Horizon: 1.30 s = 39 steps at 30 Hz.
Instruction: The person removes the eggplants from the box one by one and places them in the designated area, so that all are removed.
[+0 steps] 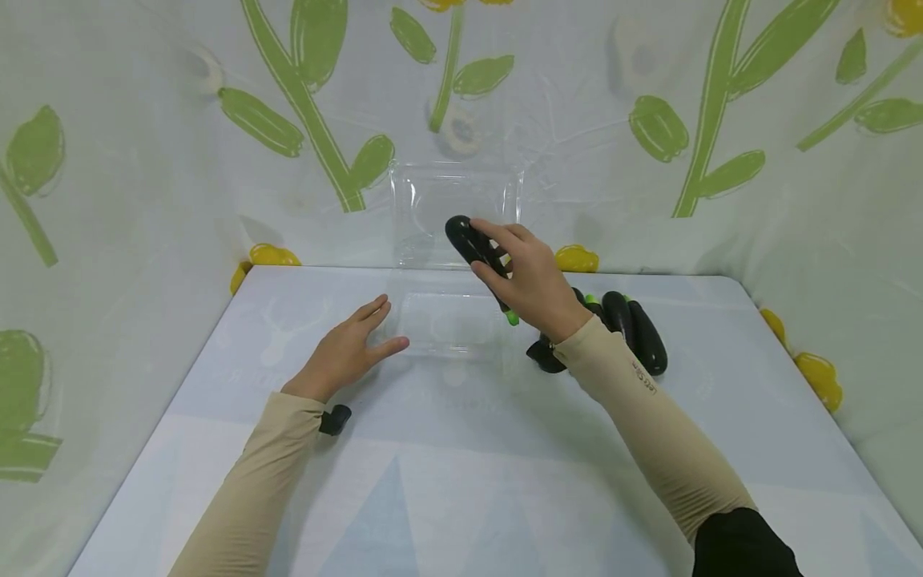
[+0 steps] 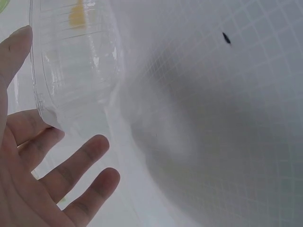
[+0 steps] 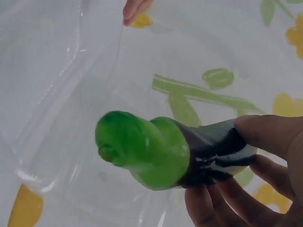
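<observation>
My right hand point(image 1: 531, 280) holds a dark, glossy eggplant point(image 1: 469, 240) between thumb and fingers, above a clear plastic clamshell box point(image 1: 454, 349). In the right wrist view the eggplant's bright green stem end point(image 3: 142, 146) points away from the palm. The box lies on the table with its transparent lid point(image 1: 461, 180) standing up at the back. At the box's left side, my left hand point(image 1: 342, 357) has its fingers spread and fairly straight. Its thumb and fingertips are right at the box's rim point(image 2: 35, 75) in the left wrist view.
Several more eggplants point(image 1: 647, 336) lie in a group on the table point(image 1: 461, 481), right of the box and partly behind my right forearm. A white cloth point(image 1: 144, 184) printed with green plants and yellow flowers hangs behind and beside the table.
</observation>
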Each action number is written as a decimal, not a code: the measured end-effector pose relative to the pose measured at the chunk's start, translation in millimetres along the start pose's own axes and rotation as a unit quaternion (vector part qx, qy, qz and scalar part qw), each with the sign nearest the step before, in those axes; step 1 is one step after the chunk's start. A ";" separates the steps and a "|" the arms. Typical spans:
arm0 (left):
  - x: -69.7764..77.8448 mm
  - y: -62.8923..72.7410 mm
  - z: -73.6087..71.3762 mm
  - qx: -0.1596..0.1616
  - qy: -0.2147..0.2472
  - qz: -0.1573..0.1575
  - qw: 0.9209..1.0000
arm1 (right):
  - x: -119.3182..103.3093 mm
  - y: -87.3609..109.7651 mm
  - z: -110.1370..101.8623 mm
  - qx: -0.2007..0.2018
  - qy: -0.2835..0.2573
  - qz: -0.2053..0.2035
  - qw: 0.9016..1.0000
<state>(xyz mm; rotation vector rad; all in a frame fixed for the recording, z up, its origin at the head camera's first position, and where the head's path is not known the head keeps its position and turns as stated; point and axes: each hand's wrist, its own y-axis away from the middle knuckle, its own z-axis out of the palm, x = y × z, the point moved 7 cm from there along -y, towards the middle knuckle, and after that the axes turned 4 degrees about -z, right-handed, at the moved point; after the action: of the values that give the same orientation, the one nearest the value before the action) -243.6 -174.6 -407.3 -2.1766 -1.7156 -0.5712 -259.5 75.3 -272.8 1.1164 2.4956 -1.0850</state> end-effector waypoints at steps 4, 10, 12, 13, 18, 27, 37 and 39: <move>-0.9 -0.3 -0.2 0.001 0.004 0.004 1.000 | 6.1 10.7 -10.1 0.024 0.004 -0.003 1.000; -2.1 0.7 0.3 -0.003 0.008 0.001 1.000 | 22.4 26.8 -23.7 0.048 0.016 0.010 0.999; -2.3 1.0 0.6 -0.004 0.009 0.000 1.000 | 27.3 31.2 -30.1 0.056 0.021 0.009 0.998; -2.4 1.1 0.7 -0.004 0.009 0.000 1.000 | 29.6 33.3 -33.8 0.059 0.024 0.009 0.998; -2.3 1.5 1.1 -0.006 0.007 0.002 1.000 | 43.0 44.3 -55.0 0.078 0.037 0.015 0.996; -2.4 2.5 -0.1 -0.004 0.010 0.003 1.000 | 76.8 68.9 -88.6 0.108 0.070 0.064 0.990; -2.0 1.7 -1.9 -0.005 0.005 0.004 1.000 | 112.0 103.8 -122.7 0.094 0.100 0.131 0.982; -1.3 1.6 -1.9 -0.005 0.005 0.003 1.000 | 121.2 112.2 -128.4 0.087 0.103 0.151 0.979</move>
<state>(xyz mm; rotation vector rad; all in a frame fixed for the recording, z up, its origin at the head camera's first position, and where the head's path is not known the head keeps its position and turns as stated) -242.5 -177.0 -406.4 -2.1823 -1.7035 -0.5894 -249.9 282.9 -296.6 1.6726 2.3015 -1.1649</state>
